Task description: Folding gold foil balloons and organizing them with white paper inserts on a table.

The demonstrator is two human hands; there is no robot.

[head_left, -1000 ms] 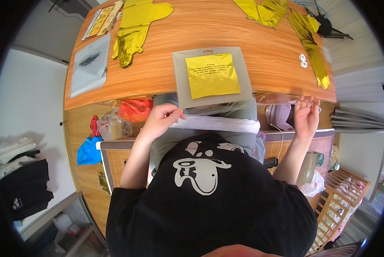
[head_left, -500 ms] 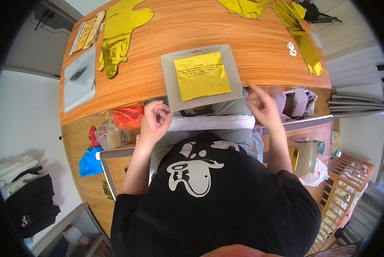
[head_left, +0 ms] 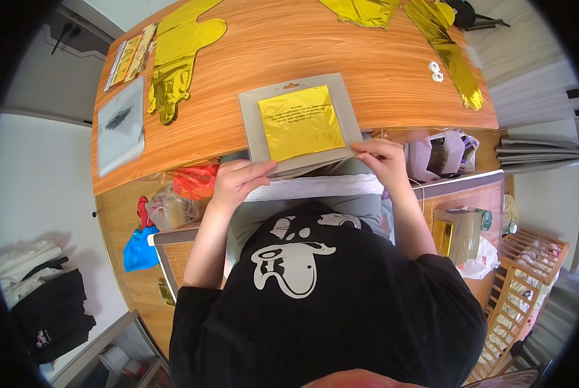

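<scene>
At the table's near edge lies a flat grey plastic bag (head_left: 249,121) with a hang hole at its top. A folded gold foil balloon (head_left: 302,123) with small dark print shows on it; whether it lies inside or on top I cannot tell. My left hand (head_left: 238,181) pinches the bag's near left corner between thumb and fingers. With thumb and fingertips my right hand (head_left: 385,158) grips the near right corner. The bag's near edge sticks out past the table, above my lap.
Unfolded gold foil balloons (head_left: 176,58) lie at the far left and far right of the wooden table (head_left: 231,64). A clear plastic sleeve (head_left: 121,126) rests at the left, small white rolls (head_left: 435,71) at the right. An open drawer (head_left: 457,183) is below the table.
Both hands have closed in on the bag, from hovering beside it to pinching its near corners. The view has shifted slightly.
</scene>
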